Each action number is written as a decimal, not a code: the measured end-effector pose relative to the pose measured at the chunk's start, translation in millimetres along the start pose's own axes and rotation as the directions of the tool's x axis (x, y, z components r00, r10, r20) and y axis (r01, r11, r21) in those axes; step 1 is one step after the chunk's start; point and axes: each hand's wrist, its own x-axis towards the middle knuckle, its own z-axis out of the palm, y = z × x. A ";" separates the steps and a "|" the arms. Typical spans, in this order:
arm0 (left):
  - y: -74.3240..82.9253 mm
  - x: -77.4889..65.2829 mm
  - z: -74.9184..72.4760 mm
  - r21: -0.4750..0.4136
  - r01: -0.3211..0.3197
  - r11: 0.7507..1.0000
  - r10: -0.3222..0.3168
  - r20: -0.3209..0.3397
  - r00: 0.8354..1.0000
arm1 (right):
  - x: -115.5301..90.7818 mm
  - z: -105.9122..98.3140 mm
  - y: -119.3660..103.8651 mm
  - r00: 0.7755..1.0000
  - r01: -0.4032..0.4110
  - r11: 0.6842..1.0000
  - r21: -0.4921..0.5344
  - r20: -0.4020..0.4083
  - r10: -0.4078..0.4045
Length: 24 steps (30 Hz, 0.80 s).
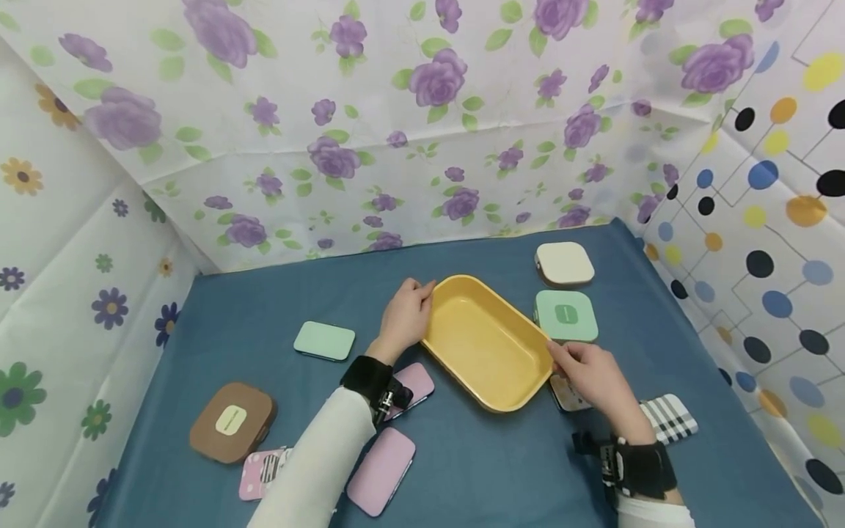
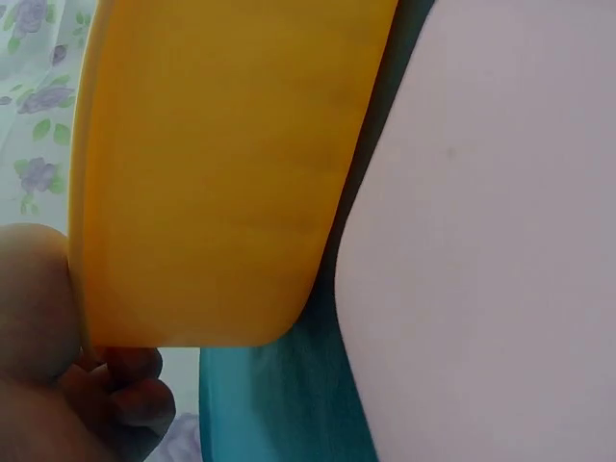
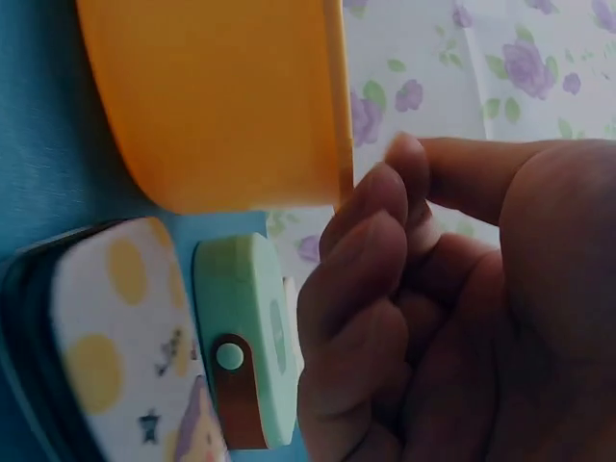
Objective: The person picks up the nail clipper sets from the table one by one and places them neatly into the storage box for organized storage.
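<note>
A yellow rectangular plastic tray (image 1: 488,337) sits at an angle over the middle of the blue cloth, with nothing in it. My left hand (image 1: 405,315) pinches its rim at the left corner. At the opposite corner my right hand (image 1: 590,378) pinches the rim between thumb and fingers. Below the left wrist lies a pink flat case (image 1: 414,383), partly covered by the wristband; a pale pink surface (image 2: 481,241) fills the right of the left wrist view. Beside the right hand are a patterned tin (image 3: 120,327) and a mint green case (image 3: 245,337) with a brown snap strap.
A cream case (image 1: 565,264) stands behind the mint one. To the right lies a checked case (image 1: 668,418). On the left are a light green case (image 1: 324,340), a brown case (image 1: 232,423) and a pink patterned case (image 1: 254,475); another pink case (image 1: 381,471) lies in front.
</note>
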 end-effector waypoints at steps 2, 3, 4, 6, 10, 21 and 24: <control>0.5 -1.1 0.0 0.004 0.024 1.000 -0.024 -0.014 1.000 | -4.8 5.1 -0.4 1.000 -0.023 1.000 -0.007 -0.008 0.023; 0.7 -1.7 0.0 -0.001 0.036 0.999 -0.036 -0.016 0.999 | -7.2 8.1 -0.6 0.999 -0.034 0.999 -0.012 -0.007 0.034; 0.9 -2.4 0.1 -0.007 0.048 0.999 -0.048 -0.017 0.999 | -9.4 11.4 -0.8 0.999 -0.039 0.999 -0.016 -0.002 0.039; 0.7 -3.2 0.5 -0.023 0.067 0.997 -0.068 -0.021 0.998 | -12.4 18.4 -1.4 0.999 -0.035 0.999 -0.021 0.011 0.036; -0.9 -4.5 0.6 -0.048 0.103 0.994 -0.105 -0.046 0.993 | -13.1 30.0 -4.0 1.000 0.003 0.999 -0.044 0.004 -0.003; -8.9 -12.1 -6.9 -0.107 0.204 0.973 -0.214 -0.097 0.972 | -3.7 41.8 -13.3 1.000 0.008 0.999 0.047 0.027 -0.010; -16.7 -14.6 -8.5 -0.142 0.189 0.972 -0.205 -0.106 0.973 | 3.7 43.8 -16.8 1.000 -0.018 0.996 0.084 0.008 0.017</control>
